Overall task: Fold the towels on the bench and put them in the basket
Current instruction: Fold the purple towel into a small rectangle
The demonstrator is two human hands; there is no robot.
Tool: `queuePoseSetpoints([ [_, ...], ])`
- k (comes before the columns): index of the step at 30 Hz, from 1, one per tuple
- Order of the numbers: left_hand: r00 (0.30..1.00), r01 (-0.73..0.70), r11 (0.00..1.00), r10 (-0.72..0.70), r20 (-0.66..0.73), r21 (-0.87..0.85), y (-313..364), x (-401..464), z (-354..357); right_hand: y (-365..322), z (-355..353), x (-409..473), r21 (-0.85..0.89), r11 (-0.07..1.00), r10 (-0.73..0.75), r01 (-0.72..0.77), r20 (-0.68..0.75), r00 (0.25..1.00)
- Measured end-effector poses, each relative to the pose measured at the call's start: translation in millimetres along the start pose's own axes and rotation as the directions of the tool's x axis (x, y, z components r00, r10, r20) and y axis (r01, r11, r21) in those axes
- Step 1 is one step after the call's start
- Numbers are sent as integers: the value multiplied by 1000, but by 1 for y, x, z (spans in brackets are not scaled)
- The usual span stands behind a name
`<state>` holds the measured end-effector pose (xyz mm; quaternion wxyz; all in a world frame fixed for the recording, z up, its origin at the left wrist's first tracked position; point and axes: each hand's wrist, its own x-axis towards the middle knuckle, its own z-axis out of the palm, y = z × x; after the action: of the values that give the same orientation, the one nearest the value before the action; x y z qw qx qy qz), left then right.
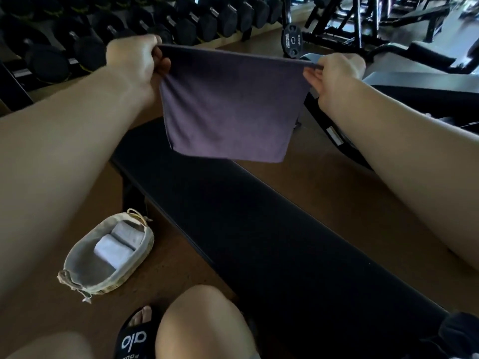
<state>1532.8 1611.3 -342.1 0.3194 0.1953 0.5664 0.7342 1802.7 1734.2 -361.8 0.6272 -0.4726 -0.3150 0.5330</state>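
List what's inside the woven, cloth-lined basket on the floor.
The woven, cloth-lined basket holds two folded pale towels side by side at its far end; the grey liner shows bare at the near end. Anything beneath the towels is covered and cannot be seen.

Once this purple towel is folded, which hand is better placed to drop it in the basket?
Probably the left hand: the basket sits on the floor left of the bench, under the left forearm. The right hand would have to cross over.
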Motion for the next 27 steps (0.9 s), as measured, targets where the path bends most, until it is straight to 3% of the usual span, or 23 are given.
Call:
queuePoseSetpoints([
  [4, 1000, -18, 1000, 19, 22, -10, -24, -24, -21, 26, -25, -27, -136, 991, -12, 6, -44, 999],
  [7, 983, 149, 971, -167, 82, 187, -75, -51, -72, 73, -78, -64, -336, 934, 113, -124, -53, 992],
  [10, 936, 193, 783, -328, 129, 592, -123, -83, -128, 125, -135, -109, -446, 850, 255, -281, -118, 960],
  [13, 875, 160, 590, -456, 163, 791, -158, -109, -169, 155, -179, -150, -695, 641, 345, -327, -120, 931],
  [15, 842, 142, 523, -510, 175, 840, -175, -117, -186, 162, -199, -173, -828, 494, 361, -265, -82, 929],
  [20, 766, -21, 319, -604, 220, 947, -185, -124, -202, 162, -216, -194, -965, 252, 255, 69, 136, 957],
  [27, 668, -114, 198, -710, 222, 974, -193, -121, -205, 154, -215, -193, -973, 58, 387, 222, 227, 894],
])
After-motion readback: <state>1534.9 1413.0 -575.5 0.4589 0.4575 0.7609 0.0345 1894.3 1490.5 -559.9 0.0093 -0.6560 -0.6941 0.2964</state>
